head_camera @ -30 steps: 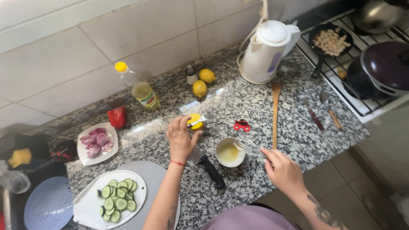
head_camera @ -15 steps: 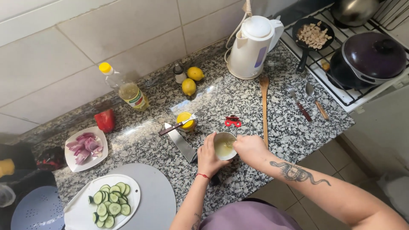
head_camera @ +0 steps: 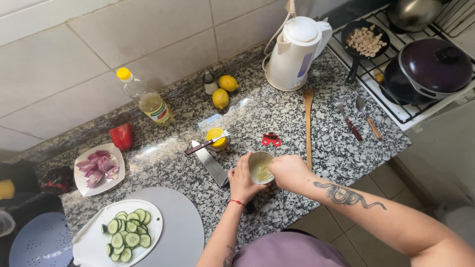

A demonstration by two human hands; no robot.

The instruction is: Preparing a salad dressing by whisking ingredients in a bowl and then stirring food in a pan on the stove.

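Note:
My left hand [head_camera: 241, 182] grips the side of a small white cup [head_camera: 256, 162] of pale yellow liquid that stands on the granite counter [head_camera: 316, 163]. From the right, my right hand [head_camera: 288, 170] is closed over the cup's rim on a fork whose tines dip into the liquid; the handle is hidden by the hand. Just left of the cup lies a large knife [head_camera: 210, 165]. Behind it stands a yellow jar [head_camera: 216, 134] with another fork [head_camera: 205, 143] resting across it.
A wooden spoon [head_camera: 308, 121], a red clip [head_camera: 270, 140], a fork [head_camera: 346, 119] and a spoon [head_camera: 368, 116] lie to the right. Kettle [head_camera: 296, 49], two lemons [head_camera: 220, 98], oil bottle [head_camera: 148, 101] stand behind. Cucumber plate [head_camera: 126, 232], onion plate [head_camera: 99, 168] at left; stove pan [head_camera: 366, 39] and pot [head_camera: 428, 66] at right.
My left hand left the yellow jar and took hold of the cup. My right hand came in from the right with its fork and now sits over the cup.

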